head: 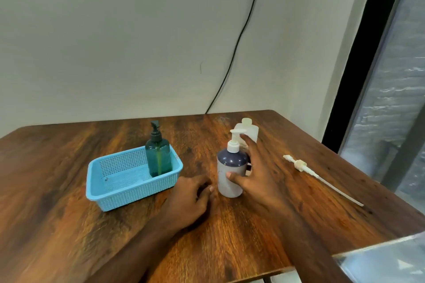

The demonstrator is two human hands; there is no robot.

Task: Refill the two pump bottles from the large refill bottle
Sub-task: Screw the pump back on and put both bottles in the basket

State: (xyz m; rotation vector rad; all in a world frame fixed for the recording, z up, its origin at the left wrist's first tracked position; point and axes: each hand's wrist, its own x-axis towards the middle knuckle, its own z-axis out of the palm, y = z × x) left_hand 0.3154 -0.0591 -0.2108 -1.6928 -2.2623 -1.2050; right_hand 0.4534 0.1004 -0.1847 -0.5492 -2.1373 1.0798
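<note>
A white pump bottle (230, 174) with a dark navy top and a white pump stands mid-table. My right hand (257, 172) is spread against its right side, with the thumb touching its front and the fingers straight, reaching up behind it. Just left of that bottle, my left hand (190, 200) rests on the table with loosely curled fingers and holds nothing. A teal-green pump bottle (158, 158) with a black pump stands upright in the right back corner of the blue basket (110, 197). The translucent white refill bottle (251, 130) stands behind my right hand, partly hidden.
A loose cream pump head with a long dip tube (301, 164) lies flat on the table's right part, pointing toward the right edge. The wooden table (253, 236) ends close on the right, by a window. A black cable hangs down the wall behind.
</note>
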